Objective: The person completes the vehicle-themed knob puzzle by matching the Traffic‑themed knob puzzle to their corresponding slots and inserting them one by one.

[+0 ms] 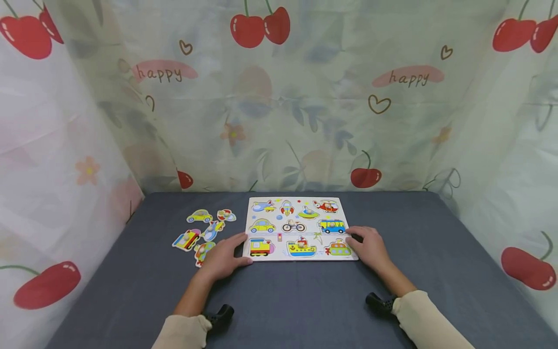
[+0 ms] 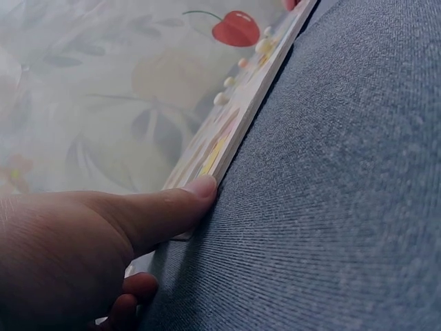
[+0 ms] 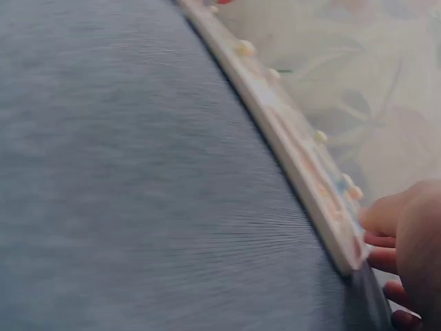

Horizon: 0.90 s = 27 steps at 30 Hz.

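A white wooden puzzle board [image 1: 279,255] printed with vehicles lies flat on the table between both hands. My left hand [image 1: 224,257] rests against its left edge, the straight thumb touching the near corner in the left wrist view. Along the right edge, my right hand [image 1: 369,246] touches the side with thumb and forefinger. Knobbed pieces sit on the board, among them a blue bus [image 1: 332,227] and a ship [image 1: 302,248]. Left of it lie loose pieces: a yellow car [image 1: 199,216], a train [image 1: 186,240], an airplane [image 1: 213,230] and a green-spotted submarine [image 1: 203,252], partly behind my left hand.
Another small loose piece [image 1: 226,215] in red and blue lies near the board's upper left. Dark grey cloth [image 1: 301,305] covers the table. Patterned curtains [image 1: 279,121] enclose the back and both sides. Each wrist wears a black camera mount [image 1: 220,316].
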Available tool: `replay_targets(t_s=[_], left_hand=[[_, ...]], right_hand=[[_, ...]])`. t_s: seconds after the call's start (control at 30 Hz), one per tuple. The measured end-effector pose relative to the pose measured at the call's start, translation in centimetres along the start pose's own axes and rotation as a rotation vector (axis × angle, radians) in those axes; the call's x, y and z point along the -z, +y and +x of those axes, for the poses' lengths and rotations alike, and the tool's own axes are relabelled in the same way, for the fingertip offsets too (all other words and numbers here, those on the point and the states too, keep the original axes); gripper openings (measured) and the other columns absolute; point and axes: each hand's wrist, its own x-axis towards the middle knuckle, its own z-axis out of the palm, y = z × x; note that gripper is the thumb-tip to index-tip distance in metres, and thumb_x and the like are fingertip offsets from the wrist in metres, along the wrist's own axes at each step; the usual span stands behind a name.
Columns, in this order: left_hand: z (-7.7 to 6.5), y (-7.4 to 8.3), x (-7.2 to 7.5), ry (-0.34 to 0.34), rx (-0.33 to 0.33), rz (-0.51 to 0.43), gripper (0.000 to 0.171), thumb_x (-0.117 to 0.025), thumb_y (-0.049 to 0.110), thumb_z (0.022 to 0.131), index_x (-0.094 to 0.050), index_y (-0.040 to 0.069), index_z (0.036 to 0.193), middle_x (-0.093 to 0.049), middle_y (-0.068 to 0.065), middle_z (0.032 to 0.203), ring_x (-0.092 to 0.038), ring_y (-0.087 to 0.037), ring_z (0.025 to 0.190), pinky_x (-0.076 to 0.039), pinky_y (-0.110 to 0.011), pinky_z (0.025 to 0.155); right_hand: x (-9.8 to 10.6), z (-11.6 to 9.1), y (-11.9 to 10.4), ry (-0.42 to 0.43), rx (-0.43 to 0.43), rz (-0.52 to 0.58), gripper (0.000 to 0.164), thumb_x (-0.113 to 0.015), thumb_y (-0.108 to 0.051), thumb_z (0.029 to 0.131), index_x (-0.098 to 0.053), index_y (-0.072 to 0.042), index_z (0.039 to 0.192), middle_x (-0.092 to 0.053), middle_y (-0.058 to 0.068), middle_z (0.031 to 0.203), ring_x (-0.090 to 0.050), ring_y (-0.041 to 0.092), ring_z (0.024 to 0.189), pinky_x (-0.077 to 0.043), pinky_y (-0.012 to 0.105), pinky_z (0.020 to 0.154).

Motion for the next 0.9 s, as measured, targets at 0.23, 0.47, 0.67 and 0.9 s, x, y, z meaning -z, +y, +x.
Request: replay_targets(t_s=[0.23,0.47,0.67,0.9], left_hand=[[-0.2,0.3,-0.1,0.01,-0.008,0.047,0.071,-0.076,0.036,0.085,-0.048,0.01,0.144,-0.045,-0.008,0.147,-0.04,-0.037,0.133,-0.033,-0.055,0.106],[-0.5,0.5,-0.4,0.03,-0.017,0.09,0.068,-0.074,0.036,0.086,-0.049,0.008,0.143,-0.046,-0.009,0.146,-0.042,-0.037,0.132,-0.033,-0.055,0.105],[-0.6,0.5,-0.6,0.06,-0.018,0.068,0.065,-0.074,0.033,0.087,-0.052,0.006,0.14,-0.048,-0.012,0.144,-0.043,-0.037,0.132,-0.032,-0.053,0.107],[-0.6,0.4,-0.8,0.049,-0.058,0.094,0.063,-0.073,0.032,0.087,-0.052,0.003,0.139,-0.05,-0.014,0.142,-0.044,-0.035,0.131,-0.032,-0.052,0.107]], right_hand=[[0.4,1.1,0.4,-0.051,-0.081,0.049,0.032,-0.063,-0.016,0.094,-0.067,-0.003,0.122,-0.055,0.025,0.132,-0.039,0.044,0.131,-0.028,0.061,0.106],[0.0,1.4,0.6,-0.056,-0.068,0.049,0.035,-0.061,-0.015,0.095,-0.063,-0.003,0.128,-0.054,0.019,0.136,-0.031,0.043,0.137,-0.02,0.065,0.106],[-0.2,1.0,0.3,-0.06,-0.017,0.013,0.04,-0.057,-0.013,0.097,-0.057,-0.003,0.135,-0.051,0.017,0.141,-0.028,0.043,0.138,-0.02,0.065,0.107],[-0.1,0.2,0.4,-0.074,-0.002,-0.003,0.042,-0.055,-0.012,0.098,-0.053,-0.002,0.138,-0.049,0.019,0.142,-0.027,0.043,0.139,-0.021,0.064,0.107]])
